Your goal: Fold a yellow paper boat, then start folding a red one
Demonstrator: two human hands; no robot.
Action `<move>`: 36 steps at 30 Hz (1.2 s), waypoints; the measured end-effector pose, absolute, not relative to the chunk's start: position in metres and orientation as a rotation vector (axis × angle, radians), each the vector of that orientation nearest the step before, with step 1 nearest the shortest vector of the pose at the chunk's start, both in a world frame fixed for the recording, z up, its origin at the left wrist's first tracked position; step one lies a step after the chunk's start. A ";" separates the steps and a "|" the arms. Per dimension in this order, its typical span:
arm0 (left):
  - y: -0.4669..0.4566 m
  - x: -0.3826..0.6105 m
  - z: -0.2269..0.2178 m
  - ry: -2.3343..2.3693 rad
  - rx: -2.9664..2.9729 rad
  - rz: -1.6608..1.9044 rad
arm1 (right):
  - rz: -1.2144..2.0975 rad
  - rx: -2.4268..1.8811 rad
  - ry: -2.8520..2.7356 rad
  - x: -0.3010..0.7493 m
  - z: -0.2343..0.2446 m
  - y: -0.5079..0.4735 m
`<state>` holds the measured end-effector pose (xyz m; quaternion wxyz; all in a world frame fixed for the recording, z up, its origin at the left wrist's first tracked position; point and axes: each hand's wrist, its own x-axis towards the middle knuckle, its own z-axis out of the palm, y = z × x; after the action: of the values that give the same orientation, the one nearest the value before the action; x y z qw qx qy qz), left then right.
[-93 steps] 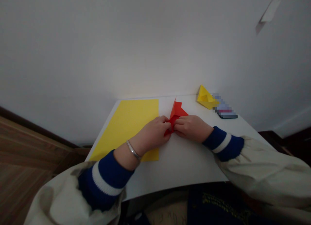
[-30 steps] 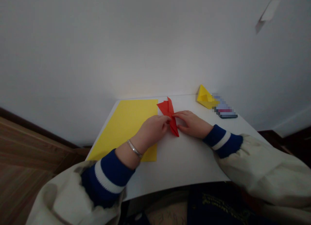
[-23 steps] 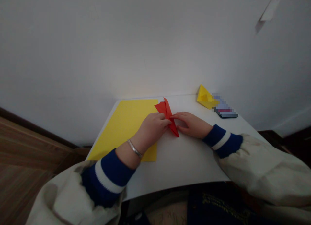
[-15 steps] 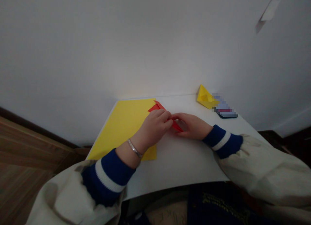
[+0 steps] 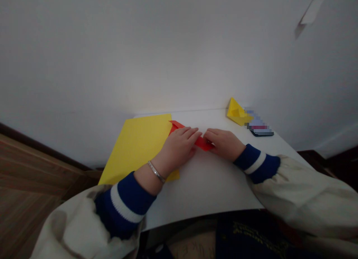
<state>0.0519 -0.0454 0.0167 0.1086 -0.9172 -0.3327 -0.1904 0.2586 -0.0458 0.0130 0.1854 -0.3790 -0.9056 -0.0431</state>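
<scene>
A folded red paper piece (image 5: 202,142) lies flat on the white table (image 5: 212,184), mostly under my hands. My left hand (image 5: 179,147) rests on top of it with the fingers stretched out flat, pressing it down. My right hand (image 5: 222,142) has its fingers curled and pinches the red piece's right end against the table. One red corner (image 5: 175,125) pokes out past my left fingers onto the yellow sheet. A silver bracelet (image 5: 155,171) circles my left wrist.
A large yellow paper sheet (image 5: 137,147) covers the table's left part, partly under my left hand. At the back right stand a folded yellow paper boat (image 5: 237,112) and a dark phone (image 5: 260,130). A white wall rises behind; wood floor lies at left.
The red piece stood up between my fingers, then tipped left and down. It now lies flat, with my left hand spread on it. The yellow sheet shifted slightly left.
</scene>
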 end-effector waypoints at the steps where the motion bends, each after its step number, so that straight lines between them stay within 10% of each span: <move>1: -0.045 0.050 0.016 -1.005 -2.660 -0.553 | -0.163 -1.058 -2.548 0.259 0.013 -0.046; 15: -0.061 0.054 0.038 -0.893 -2.419 -0.413 | -0.505 -1.078 -2.498 0.258 0.016 -0.047; 36: -0.061 0.054 0.021 -1.054 -2.685 -0.152 | -0.101 -1.103 -2.678 0.259 0.014 -0.044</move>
<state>0.0540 -0.0609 0.0213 0.1263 -0.9222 -0.3618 -0.0521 0.2589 -0.0436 0.0140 0.1213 -0.3777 -0.9173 -0.0346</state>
